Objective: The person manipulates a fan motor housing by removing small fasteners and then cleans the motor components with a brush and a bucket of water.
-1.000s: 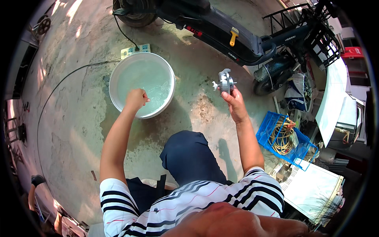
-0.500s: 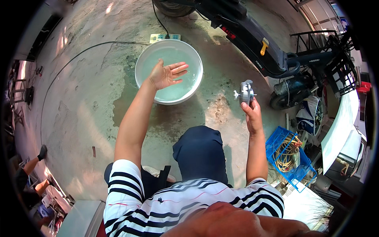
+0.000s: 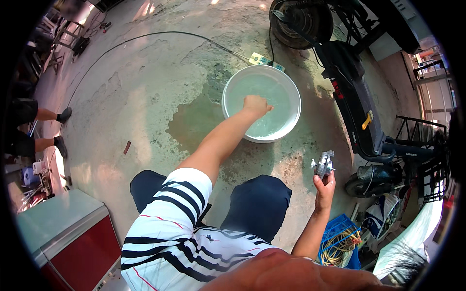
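My left hand (image 3: 257, 105) is over the white basin (image 3: 296, 104) of cloudy, pale green water (image 3: 272, 128). Its fingers curl downward, partly hidden behind the back of the hand, and no object shows in it; I cannot tell if it touches the water. Off to the right, my right hand (image 3: 324, 188) is closed round the lower side of a round silver metal part (image 3: 324, 164), holding it up above the floor. A thin shaft and small protruding arms stick out from this part.
A power strip (image 3: 259, 59) with a plugged-in cable lies against the basin's far rim. At right stands a dark electric scooter (image 3: 357, 104) with a yellow-handled tool (image 3: 367, 120) on it. A blue crate (image 3: 335, 225) holds coiled hose. Another person's legs (image 3: 46, 114) show far left.
My left hand has turned over and its spread fingers have curled above the basin. My right hand still holds the metal part. The whole view has swung, shifting the basin rightward in the picture.
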